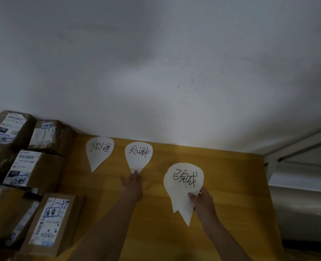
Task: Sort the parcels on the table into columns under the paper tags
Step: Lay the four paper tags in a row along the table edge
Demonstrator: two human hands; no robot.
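Observation:
Two white teardrop paper tags with black handwriting lie flat at the far edge of the wooden table (231, 166): one at the left (99, 150), one in the middle (138, 155). My left hand (132, 182) lies flat, fingers spread, with its fingertips on the pointed tip of the middle tag. My right hand (201, 199) pinches a small stack of tags (184, 185), the top one handwritten, held just above the table to the right. Several brown cardboard parcels with shipping labels are piled at the left, among them a near one (52, 223) and a middle one (33, 167).
A white wall (156, 72) rises directly behind the table. The table's right edge drops off beside a white metal frame (297, 147) and a pale surface below it. Two more parcels (10, 129) (50, 136) sit at the back left corner.

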